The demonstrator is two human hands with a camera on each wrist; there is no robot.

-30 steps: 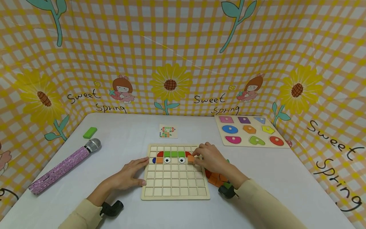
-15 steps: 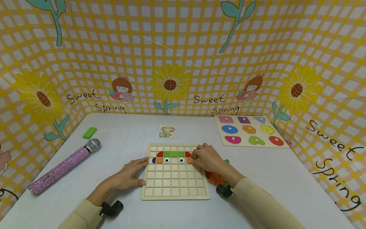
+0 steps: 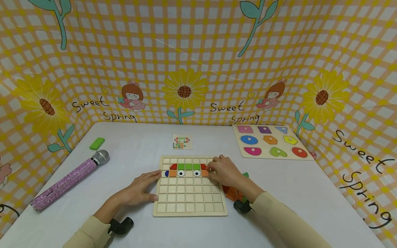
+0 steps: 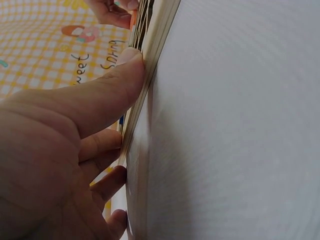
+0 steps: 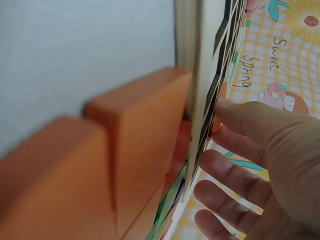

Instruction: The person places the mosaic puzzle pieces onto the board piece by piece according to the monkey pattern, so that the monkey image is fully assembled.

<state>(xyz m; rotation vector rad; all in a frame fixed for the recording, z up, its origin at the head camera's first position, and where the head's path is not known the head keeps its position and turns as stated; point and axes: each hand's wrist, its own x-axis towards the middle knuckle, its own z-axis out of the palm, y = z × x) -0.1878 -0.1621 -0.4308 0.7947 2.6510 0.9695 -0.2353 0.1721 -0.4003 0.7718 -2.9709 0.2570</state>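
A wooden grid board lies in front of me. Its upper rows hold red curved tiles, green squares, a blue half-round piece, an orange square on the left and two eye tiles. At the right end of the eye row, thumb and forefinger of my right hand pinch an orange square tile, which sits at its cell beside the right eye; the fingers partly cover it. My left hand rests along the board's left edge, thumb and fingertips touching the rim, as the left wrist view also shows.
Loose orange, red and green tiles are heaped right of the board, partly under my right wrist. Behind the board lies a pattern card. A shape puzzle is at back right, a glittery microphone and green block at left.
My right hand has brought the orange square slightly left and down, from raised over the board to level with the eye row. The left hand stays still.
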